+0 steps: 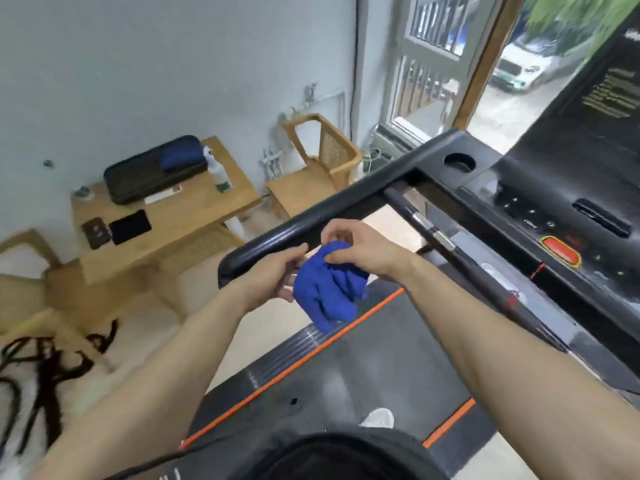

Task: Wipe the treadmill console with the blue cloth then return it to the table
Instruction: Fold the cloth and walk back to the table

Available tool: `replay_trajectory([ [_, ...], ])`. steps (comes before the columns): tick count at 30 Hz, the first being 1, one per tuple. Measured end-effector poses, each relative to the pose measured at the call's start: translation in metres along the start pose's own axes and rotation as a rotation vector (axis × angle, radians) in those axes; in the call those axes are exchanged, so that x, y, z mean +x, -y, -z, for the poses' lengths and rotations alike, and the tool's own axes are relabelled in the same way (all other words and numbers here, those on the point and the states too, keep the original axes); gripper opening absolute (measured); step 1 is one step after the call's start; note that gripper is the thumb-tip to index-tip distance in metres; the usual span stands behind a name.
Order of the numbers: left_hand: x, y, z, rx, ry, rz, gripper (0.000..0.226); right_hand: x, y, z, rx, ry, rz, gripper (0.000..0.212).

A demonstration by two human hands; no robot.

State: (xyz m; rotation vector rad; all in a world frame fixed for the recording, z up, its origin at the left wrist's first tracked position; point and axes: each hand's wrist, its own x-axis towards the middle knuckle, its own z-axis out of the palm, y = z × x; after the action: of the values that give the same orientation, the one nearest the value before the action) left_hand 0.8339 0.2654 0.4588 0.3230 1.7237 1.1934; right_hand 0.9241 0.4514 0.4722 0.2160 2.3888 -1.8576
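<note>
A crumpled blue cloth (327, 289) hangs in the air over the treadmill belt, just below the left handrail (311, 220). My right hand (360, 251) pinches its top edge. My left hand (273, 275) touches the cloth's left side with curled fingers. The black treadmill console (540, 202) with its buttons and red stop key lies to the right of both hands. The wooden table (180, 220) stands to the left, beyond the rail.
On the table lie a black case, a spray bottle (218, 169), a dark tablet (130, 226) and a small wallet. Wooden chairs stand by the table and the wall. Black cables (45, 368) sprawl on the floor at lower left. An open doorway shows at upper right.
</note>
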Motion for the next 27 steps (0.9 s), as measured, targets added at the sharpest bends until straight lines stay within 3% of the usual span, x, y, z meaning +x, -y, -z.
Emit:
replay_trajectory([
  [5,-0.077,0.07,0.064,-0.104,-0.136,0.083,0.019,0.051,0.039,-0.111,-0.106,0.29,0.014,0.032],
  [11,-0.167,0.157,0.134,-0.273,-0.534,0.134,0.016,0.095,0.056,-0.253,-0.359,0.757,0.02,0.04],
  [16,-0.244,0.213,0.164,-0.366,-0.894,0.162,0.01,0.111,0.061,-0.366,-0.446,1.064,-0.018,0.078],
  [18,-0.273,0.231,0.17,-0.365,-1.006,0.124,0.012,0.114,0.069,-0.41,-0.426,1.154,0.004,0.068],
  [20,-0.299,0.25,0.176,-0.273,-1.162,0.118,0.017,0.115,0.079,-0.451,-0.435,1.2,0.056,0.04],
  [24,-0.351,0.286,0.182,0.049,-1.441,0.377,0.014,0.115,0.098,-0.535,-0.607,1.202,0.366,0.006],
  [27,-0.388,0.309,0.183,0.113,-1.589,0.518,0.008,0.103,0.115,-0.598,-0.761,1.145,0.66,0.015],
])
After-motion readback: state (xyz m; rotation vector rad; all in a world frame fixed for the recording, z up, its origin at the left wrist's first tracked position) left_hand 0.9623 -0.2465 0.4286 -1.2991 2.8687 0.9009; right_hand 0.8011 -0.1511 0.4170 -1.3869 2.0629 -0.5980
